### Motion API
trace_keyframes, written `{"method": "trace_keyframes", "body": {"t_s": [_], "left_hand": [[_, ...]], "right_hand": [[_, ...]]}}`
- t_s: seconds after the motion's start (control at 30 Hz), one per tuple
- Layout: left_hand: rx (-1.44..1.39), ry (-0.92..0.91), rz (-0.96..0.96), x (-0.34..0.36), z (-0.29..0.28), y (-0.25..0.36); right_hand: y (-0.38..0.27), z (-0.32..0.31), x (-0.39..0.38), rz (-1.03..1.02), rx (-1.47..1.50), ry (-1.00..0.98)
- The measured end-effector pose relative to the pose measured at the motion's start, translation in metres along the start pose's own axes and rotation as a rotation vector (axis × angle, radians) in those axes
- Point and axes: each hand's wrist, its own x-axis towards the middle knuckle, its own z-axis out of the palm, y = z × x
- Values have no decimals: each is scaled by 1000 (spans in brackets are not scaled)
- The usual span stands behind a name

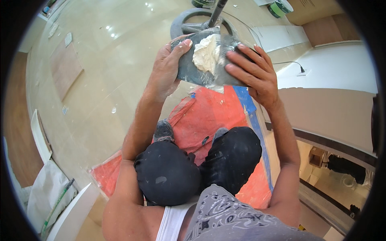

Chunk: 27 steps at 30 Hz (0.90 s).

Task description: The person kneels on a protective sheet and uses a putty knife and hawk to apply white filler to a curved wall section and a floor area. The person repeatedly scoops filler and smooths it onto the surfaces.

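Observation:
Out in front of my knees, my left hand (165, 68) grips a dark, flat putty spreader (185, 67), its thumb lying on top near the edge. A thick lump of off-white putty (206, 53) sits on the spreader's face. My right hand (257, 70) holds a second dark, flat blade (226, 75) against the putty, fingers laid across its upper side. That second blade is partly blurred, and the two tools overlap at the middle. A smear of putty (217, 88) hangs at the lower edge.
Beneath my feet lies a red sheet (209, 108) edged with blue tape (245, 100). Just beyond my hands stands a pole on a round grey base (175, 29). A green-and-white bucket (280, 8), a black plug on a cable (302, 70) and a wooden board (66, 68) lie around.

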Motion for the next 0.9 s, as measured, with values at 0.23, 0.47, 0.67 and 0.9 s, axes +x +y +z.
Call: {"method": "trace_keyframes", "body": {"t_s": [0.23, 0.47, 0.67, 0.9], "left_hand": [[149, -105, -37, -4, 6, 2], [269, -94, -53, -5, 3, 1], [222, -89, -70, -3, -1, -3], [-316, 181, -87, 9, 15, -35]], "right_hand": [[-2, -22, 8, -22, 3, -110], [1, -20, 5, -48, -20, -133], [6, -19, -2, -17, -7, -144], [-32, 28, -9, 293, 325, 374]]}}
